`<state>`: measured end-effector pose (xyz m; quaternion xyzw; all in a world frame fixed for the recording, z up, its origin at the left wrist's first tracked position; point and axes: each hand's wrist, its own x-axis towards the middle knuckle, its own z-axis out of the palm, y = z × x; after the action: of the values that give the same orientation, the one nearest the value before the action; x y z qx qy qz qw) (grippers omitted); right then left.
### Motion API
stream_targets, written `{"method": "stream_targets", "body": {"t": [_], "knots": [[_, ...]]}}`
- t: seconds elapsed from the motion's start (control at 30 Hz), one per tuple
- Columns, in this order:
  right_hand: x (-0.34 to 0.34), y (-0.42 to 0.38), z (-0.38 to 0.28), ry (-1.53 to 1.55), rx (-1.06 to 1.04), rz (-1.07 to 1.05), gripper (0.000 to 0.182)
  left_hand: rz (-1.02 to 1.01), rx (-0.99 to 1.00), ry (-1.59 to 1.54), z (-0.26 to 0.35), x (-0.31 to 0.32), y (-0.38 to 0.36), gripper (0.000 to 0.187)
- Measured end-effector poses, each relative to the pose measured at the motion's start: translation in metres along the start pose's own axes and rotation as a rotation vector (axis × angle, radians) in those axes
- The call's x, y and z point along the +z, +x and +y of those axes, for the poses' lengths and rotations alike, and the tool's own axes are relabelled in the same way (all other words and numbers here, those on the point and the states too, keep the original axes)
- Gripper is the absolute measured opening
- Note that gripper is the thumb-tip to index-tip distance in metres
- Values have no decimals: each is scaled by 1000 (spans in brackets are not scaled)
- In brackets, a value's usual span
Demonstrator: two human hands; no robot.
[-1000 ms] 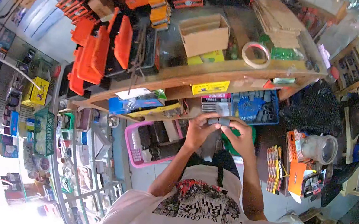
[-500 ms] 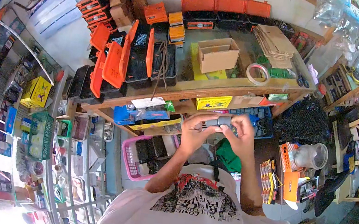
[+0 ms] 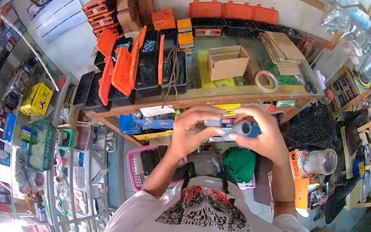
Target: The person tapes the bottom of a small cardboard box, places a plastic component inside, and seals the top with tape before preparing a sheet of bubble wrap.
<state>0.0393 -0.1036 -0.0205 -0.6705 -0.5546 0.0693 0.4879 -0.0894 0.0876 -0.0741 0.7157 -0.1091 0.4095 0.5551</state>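
In front of my chest, my left hand (image 3: 194,134) pinches a small grey piece (image 3: 213,123) between thumb and fingers. A short grey pipe fitting (image 3: 243,128) with a round open end is gripped by my right hand (image 3: 264,134), its thumb below and fingers above. The two grey pieces are close together but apart. Both hands are raised near the front edge of the glass-topped wooden counter (image 3: 227,96). What exactly the left piece is cannot be made out.
An open cardboard box (image 3: 227,63), a tape roll (image 3: 266,81) and orange-lidded cases (image 3: 125,70) stand on the counter. Below are a pink basket (image 3: 134,166) and a green bag (image 3: 239,165). A clear jar (image 3: 321,161) is at the right, metal-framed shelves at the left.
My hands have moved apart, and the grey pieces that were together between them are now separate. The right hand has shifted right and turned its fitting's open end into view. The view has shifted slightly.
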Motion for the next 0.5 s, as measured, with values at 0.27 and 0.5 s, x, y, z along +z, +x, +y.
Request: {"method": "stream_targets", "body": {"t": [0.27, 0.5], "knots": [[4, 5, 5, -125, -129, -22, 36, -4, -70, 147, 11, 1, -12, 35], [13, -4, -6, -250, -102, -54, 44, -22, -76, 230, 18, 7, -27, 36]]}}
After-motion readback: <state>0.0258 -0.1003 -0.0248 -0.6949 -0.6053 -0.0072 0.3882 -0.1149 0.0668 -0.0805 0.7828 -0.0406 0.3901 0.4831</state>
